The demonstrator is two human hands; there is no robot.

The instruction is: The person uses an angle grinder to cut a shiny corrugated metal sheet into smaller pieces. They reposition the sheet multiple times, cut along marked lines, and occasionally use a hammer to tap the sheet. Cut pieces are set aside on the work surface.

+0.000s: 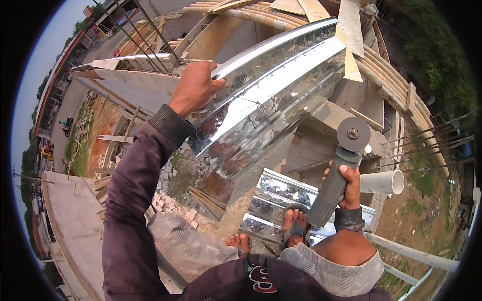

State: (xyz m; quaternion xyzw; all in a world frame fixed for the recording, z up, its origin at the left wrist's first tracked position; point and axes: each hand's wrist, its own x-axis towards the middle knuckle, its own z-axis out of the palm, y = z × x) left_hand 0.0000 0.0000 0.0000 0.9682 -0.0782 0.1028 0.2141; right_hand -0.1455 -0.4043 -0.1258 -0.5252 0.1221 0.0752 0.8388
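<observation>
My left hand grips the upper left edge of a shiny, ribbed metal sheet, thumb over its rim. The sheet is tilted and reaches away to the far right. In my right hand is a grey angle grinder, my fingers wrapped around its body. Its round cutting disc points away from me, apart from the sheet; whether it spins I cannot tell. Another ribbed metal sheet lies at my feet, my right sandalled foot on or beside it.
A white pipe juts out right of the grinder. Thin steel rods stick out at the right. Bamboo poles and boards run along the far side. Rubble lies below on the left, near a concrete wall.
</observation>
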